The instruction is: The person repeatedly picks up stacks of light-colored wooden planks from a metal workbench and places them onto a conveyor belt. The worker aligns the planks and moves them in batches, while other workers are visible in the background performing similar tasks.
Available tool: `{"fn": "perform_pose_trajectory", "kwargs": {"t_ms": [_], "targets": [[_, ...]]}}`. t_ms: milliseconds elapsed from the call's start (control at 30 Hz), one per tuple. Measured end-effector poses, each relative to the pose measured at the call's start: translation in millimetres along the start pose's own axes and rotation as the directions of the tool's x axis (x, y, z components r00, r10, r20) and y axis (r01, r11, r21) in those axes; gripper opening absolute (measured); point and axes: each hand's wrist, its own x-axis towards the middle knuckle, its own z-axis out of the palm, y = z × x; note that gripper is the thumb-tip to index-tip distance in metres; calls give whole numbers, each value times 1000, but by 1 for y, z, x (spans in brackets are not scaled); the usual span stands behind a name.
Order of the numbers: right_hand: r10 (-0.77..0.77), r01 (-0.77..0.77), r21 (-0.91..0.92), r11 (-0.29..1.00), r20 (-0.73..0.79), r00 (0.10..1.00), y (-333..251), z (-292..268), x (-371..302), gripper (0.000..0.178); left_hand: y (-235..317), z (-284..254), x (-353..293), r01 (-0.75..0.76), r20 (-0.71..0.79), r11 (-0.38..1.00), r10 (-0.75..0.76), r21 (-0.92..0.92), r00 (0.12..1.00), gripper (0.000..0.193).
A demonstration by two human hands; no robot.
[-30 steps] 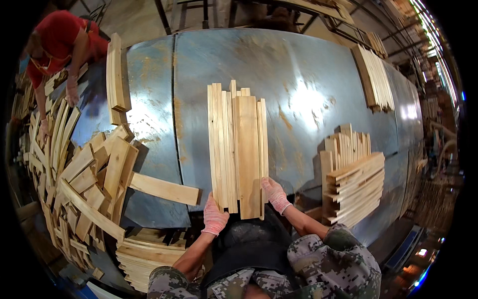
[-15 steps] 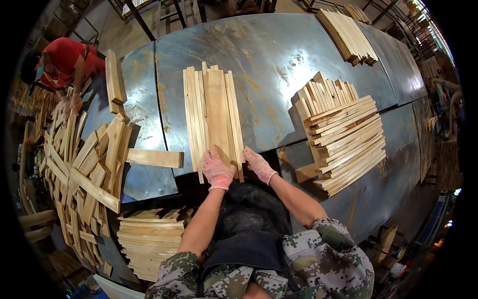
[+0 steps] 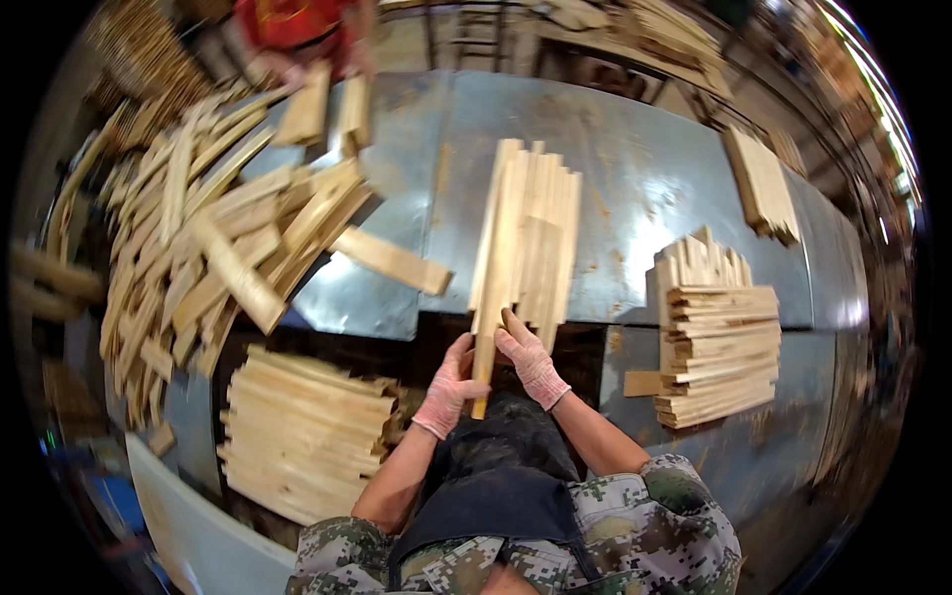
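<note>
A bundle of pale wooden strips (image 3: 543, 228) lies lengthwise on the metal table in front of me. One wooden strip (image 3: 483, 369) at its left side sticks out past the others toward my body. My left hand (image 3: 451, 392), in a pinkish work glove, grips that strip near its close end, thumb across it and fingers along its left side. My right hand (image 3: 533, 363), gloved alike, is at the strip's right side by the bundle's near ends. Its fingers reach forward and look apart, touching the wood; the fingertips are partly hidden.
A jumbled heap of wooden strips (image 3: 213, 233) covers the left, with a lone board (image 3: 392, 260) beside it. Stacked strips stand at right (image 3: 719, 347), far right (image 3: 762, 183) and lower left (image 3: 302, 431). A person in red (image 3: 297, 25) stands beyond the heap. The metal table (image 3: 635, 169) has a gap near me.
The view has swung left, shifting the scene rightward. My left hand has moved from on top of the bundle to the protruding strip's left side. That strip now extends closer to me.
</note>
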Motion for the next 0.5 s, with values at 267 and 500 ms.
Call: {"fn": "perform_pose_trajectory", "kwargs": {"t_ms": [267, 500], "targets": [[-1, 204, -489, 848, 384, 923, 49, 133, -28, 50, -33, -66, -129, -144, -252, 926, 241, 349, 937, 115], [330, 461, -825, 328, 557, 762, 98, 239, -31, 61, -102, -126, -230, 86, -516, 995, -47, 52, 855, 80]]}}
